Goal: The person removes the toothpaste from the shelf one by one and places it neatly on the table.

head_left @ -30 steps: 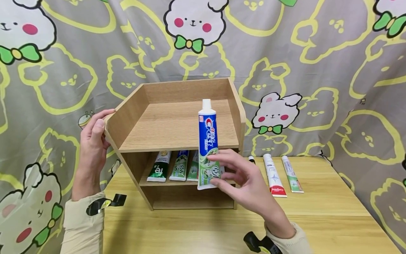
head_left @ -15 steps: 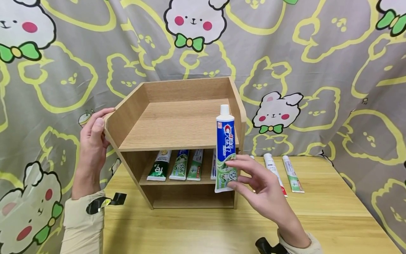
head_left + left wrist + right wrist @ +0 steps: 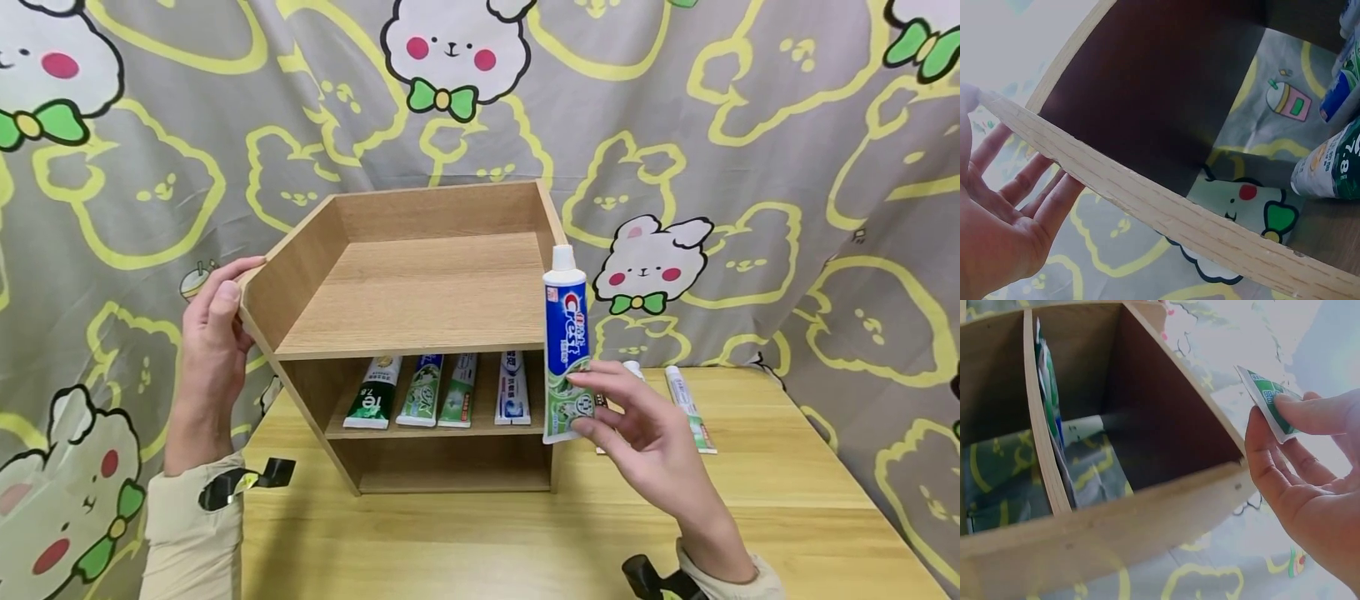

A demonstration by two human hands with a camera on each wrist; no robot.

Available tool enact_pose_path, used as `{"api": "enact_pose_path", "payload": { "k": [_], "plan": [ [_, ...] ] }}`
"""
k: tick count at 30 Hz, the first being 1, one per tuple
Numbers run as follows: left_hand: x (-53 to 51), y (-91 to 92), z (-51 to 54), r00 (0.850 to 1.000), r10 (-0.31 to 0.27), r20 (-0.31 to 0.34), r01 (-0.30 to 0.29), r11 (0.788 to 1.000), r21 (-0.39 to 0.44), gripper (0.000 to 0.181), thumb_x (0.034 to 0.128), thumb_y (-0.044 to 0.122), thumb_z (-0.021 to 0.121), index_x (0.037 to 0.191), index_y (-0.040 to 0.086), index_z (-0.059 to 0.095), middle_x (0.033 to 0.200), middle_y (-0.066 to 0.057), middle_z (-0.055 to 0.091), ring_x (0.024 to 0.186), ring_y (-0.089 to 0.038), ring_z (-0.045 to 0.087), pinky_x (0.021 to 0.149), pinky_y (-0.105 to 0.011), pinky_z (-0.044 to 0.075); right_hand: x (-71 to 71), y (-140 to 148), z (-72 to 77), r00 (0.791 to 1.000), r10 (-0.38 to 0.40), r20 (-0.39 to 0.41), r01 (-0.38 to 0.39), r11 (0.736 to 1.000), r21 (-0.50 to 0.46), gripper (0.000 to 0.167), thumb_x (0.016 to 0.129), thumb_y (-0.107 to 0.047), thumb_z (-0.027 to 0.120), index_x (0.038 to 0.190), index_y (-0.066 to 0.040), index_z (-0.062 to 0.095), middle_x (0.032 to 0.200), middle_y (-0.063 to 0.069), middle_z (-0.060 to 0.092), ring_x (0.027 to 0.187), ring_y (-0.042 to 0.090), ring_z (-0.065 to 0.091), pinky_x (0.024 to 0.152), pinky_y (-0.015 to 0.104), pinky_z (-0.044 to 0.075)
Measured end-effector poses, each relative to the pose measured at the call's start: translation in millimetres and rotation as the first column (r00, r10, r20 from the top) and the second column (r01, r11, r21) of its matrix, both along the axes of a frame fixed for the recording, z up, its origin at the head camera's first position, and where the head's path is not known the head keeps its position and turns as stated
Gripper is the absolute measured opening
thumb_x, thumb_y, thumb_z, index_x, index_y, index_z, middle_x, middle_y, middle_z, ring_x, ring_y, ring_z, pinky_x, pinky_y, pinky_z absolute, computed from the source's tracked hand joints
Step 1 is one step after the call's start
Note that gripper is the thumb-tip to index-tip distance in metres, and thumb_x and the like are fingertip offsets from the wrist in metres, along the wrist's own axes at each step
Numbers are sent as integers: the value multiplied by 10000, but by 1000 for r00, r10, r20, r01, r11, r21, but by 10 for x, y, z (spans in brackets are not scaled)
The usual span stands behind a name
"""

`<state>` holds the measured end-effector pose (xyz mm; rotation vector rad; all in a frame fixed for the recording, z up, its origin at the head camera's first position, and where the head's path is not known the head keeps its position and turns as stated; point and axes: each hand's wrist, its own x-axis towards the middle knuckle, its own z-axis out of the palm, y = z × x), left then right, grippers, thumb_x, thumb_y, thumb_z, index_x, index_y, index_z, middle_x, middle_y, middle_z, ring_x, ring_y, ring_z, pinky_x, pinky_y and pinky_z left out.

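Note:
My left hand (image 3: pixel 212 354) grips the upper edge of the left side panel of a wooden shelf unit (image 3: pixel 420 287); in the left wrist view its fingers curl under the panel edge. Between thumb and fingers, my right hand (image 3: pixel 656 437) pinches the bottom end of a blue and green Crest toothpaste tube (image 3: pixel 567 342). The tube stands upright, white cap up, in front of the unit's right side. On the middle shelf lie several tubes, among them a dark green one (image 3: pixel 372 396), a blue and green one (image 3: pixel 421 392) and a white and blue one (image 3: pixel 513 396).
The unit stands on a light wooden table (image 3: pixel 420 550). To its right lies a white and green toothpaste tube (image 3: pixel 688 408); other tubes there are mostly hidden behind my right hand. A patterned curtain (image 3: pixel 480 150) hangs close behind.
My right hand has moved to the right with the Crest toothpaste tube, uncovering the tubes on the middle shelf. My left hand has kept its hold on the side panel.

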<state>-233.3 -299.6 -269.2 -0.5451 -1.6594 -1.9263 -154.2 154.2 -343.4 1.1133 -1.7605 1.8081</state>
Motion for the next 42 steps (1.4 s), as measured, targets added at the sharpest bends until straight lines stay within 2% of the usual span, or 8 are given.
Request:
{"api": "enact_pose_path", "payload": {
  "k": [4, 9, 18, 23, 29, 36, 42],
  "plan": [
    [-7, -7, -7, 1000, 2, -6, -2, 1000, 9, 421, 1006, 217, 526, 1342, -14, 633, 1169, -181, 572, 881, -250, 609, 630, -280, 580, -52, 107, 0, 1000, 9, -24, -11, 998, -54, 542, 802, 341, 579, 1309, 150, 579, 1354, 196, 563, 1246, 246, 574, 883, 276, 558],
    [-10, 5, 2, 1000, 9, -14, -9, 1000, 9, 422, 998, 218, 535, 1336, -11, 640, 1181, -191, 570, 889, -263, 602, 625, -277, 571, -98, 296, -16, 999, -39, -5, 39, 996, -83, 559, 800, 369, 530, 1324, 177, 555, 1345, 209, 558, 1311, 276, 546, 990, 317, 499],
    [-2, 2, 1, 1000, 20, 2, -20, 1000, 24, 419, 992, 215, 550, 1331, -12, 646, 1132, -198, 581, 848, -255, 597, 588, -284, 553, -148, 561, -55, 993, -111, 45, 116, 985, -127, 546, 828, 359, 509, 1347, 191, 527, 1381, 220, 552, 1334, 276, 537, 1063, 280, 439],
    [-5, -6, -4, 1000, 10, -4, -10, 1000, 17, 412, 1004, 210, 539, 1335, -10, 644, 1113, -183, 597, 833, -242, 610, 594, -281, 554, -147, 690, -58, 968, -221, 121, 231, 970, -79, 550, 847, 322, 537, 1366, 139, 552, 1377, 179, 564, 1333, 247, 538, 1102, 252, 393],
    [-21, 39, -7, 1000, 6, 6, -6, 1000, -12, 406, 1012, 227, 531, 1343, 24, 649, 1150, -176, 592, 884, -255, 616, 628, -290, 566, -155, 912, -70, 953, -265, 145, 276, 959, -62, 518, 889, 273, 551, 1389, 143, 521, 1408, 174, 550, 1364, 191, 522, 1048, 199, 425],
    [-29, 49, 12, 999, 38, -3, -38, 999, -36, 422, 1004, 238, 521, 1351, 33, 646, 1190, -194, 571, 922, -283, 607, 647, -293, 567, -174, 1108, -83, 891, -407, 203, 414, 910, 7, 508, 908, 219, 586, 1400, 104, 542, 1404, 104, 589, 1361, 124, 523, 1048, 166, 405],
    [20, 4, -6, 998, 57, -1, -57, 997, -43, 423, 1005, 242, 529, 1356, 35, 645, 1227, -198, 563, 971, -299, 597, 683, -292, 573, -221, 1200, -135, 869, -430, 244, 444, 896, -5, 501, 918, 194, 595, 1406, 89, 550, 1398, 58, 624, 1295, 93, 575, 916, 141, 483]
  ]
}}
